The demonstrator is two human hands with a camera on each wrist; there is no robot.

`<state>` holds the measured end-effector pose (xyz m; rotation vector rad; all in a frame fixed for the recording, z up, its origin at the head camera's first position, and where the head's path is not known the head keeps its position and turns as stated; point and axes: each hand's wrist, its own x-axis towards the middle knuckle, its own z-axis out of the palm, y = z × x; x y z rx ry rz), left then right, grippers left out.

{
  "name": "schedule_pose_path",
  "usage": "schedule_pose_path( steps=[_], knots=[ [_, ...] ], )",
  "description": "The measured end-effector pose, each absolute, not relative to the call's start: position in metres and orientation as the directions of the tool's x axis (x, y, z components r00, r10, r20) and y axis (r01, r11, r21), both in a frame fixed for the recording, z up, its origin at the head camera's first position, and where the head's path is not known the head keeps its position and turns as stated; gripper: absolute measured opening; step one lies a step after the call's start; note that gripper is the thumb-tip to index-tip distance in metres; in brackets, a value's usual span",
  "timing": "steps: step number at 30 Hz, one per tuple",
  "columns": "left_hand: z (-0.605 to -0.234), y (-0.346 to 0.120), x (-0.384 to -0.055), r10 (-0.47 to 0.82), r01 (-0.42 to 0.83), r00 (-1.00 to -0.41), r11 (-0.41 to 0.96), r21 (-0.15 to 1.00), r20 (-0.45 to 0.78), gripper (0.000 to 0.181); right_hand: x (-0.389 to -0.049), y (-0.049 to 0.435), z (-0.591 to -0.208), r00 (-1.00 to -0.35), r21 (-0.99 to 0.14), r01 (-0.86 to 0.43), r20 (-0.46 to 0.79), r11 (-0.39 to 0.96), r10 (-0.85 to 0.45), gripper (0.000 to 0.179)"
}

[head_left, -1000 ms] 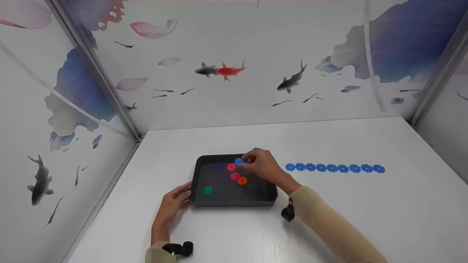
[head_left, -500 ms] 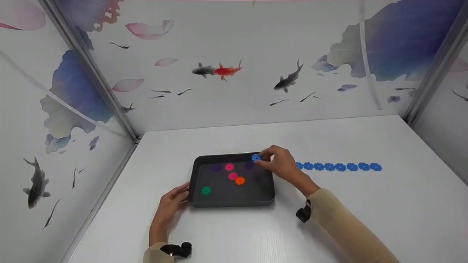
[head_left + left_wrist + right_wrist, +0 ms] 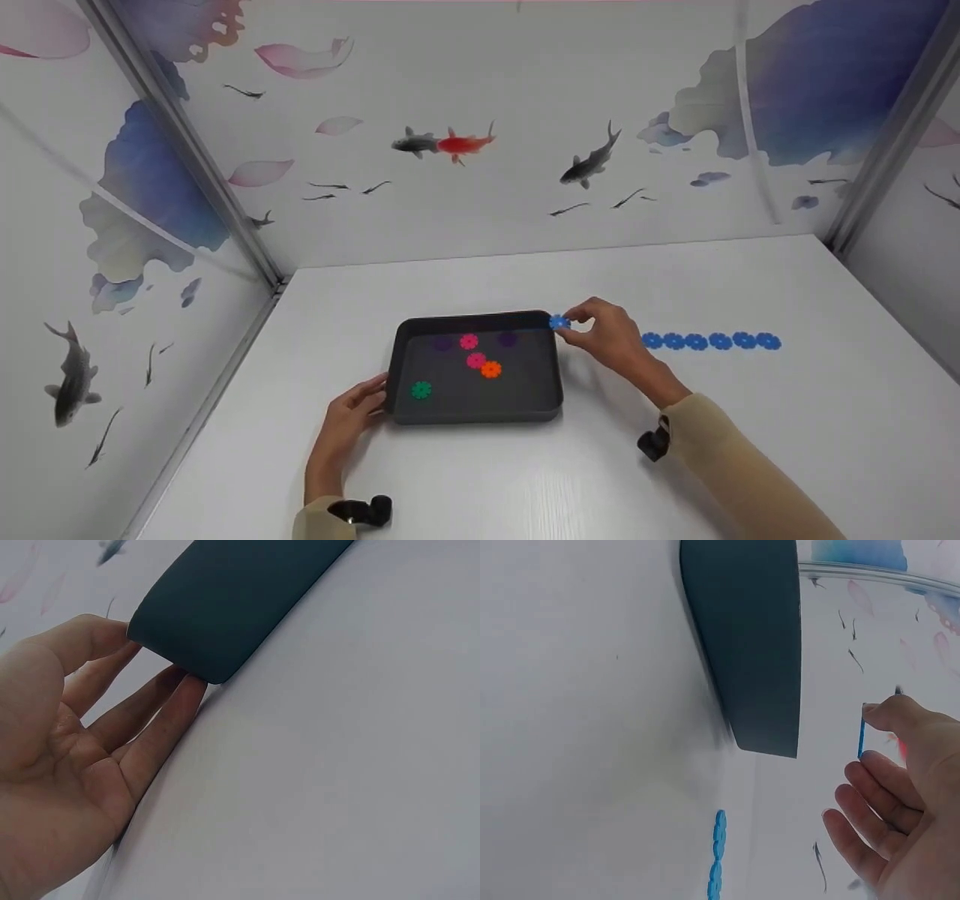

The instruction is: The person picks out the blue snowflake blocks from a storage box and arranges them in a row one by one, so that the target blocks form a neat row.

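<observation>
Between thumb and index finger my right hand [image 3: 606, 334] pinches a blue flower-shaped disc [image 3: 559, 322], just past the right back corner of the dark tray [image 3: 480, 417]. The right wrist view shows that disc [image 3: 861, 731] edge-on, clear of the tray's side. My left hand [image 3: 351, 412] touches the tray's left wall with its fingertips; in the left wrist view the fingers [image 3: 169, 727] reach the tray corner, fairly straight. Inside the tray lie two pink discs [image 3: 469, 342], an orange disc [image 3: 491, 369], a green disc [image 3: 421, 390] and two dark purple discs [image 3: 508, 340].
A row of blue flower discs [image 3: 697, 342] lies on the white table [image 3: 480, 480] right of the tray, its left end hidden behind my right hand. White panels [image 3: 525, 90] printed with fish and petals enclose the back and sides.
My right hand has lifted the blue disc from inside the tray and carried it right, past the tray's rim. A purple disc beneath has come into sight. My left hand stays at the tray.
</observation>
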<state>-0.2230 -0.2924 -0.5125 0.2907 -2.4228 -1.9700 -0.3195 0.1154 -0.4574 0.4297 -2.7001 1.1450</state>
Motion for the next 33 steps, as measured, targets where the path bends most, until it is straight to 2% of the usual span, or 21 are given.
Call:
schedule_pose_path(
  steps=[9, 17, 26, 33],
  knots=[
    [-0.514, -0.291, -0.223, -0.147, -0.132, -0.983, 0.183, 0.974, -0.106, 0.040, -0.316, 0.155, -0.460, -0.922, -0.651, -0.365, 0.354, 0.665, -0.160, 0.028],
    [-0.512, -0.291, -0.222, -0.144, -0.136, -0.983, 0.168, 0.976, -0.112, 0.040, -0.311, 0.193, -0.462, -0.938, -0.677, -0.309, 0.332, 0.668, -0.098, 0.030],
    [-0.512, -0.292, -0.222, -0.139, -0.125, -0.985, 0.155, 0.980, -0.103, 0.041, -0.306, 0.230, -0.470, -0.921, -0.638, -0.278, 0.389, 0.718, -0.011, 0.031],
    [-0.512, -0.292, -0.223, -0.141, -0.126, -0.985, 0.158, 0.979, -0.104, 0.040, -0.306, 0.257, -0.470, -0.924, -0.621, -0.205, 0.377, 0.757, 0.059, 0.034]
  ],
)
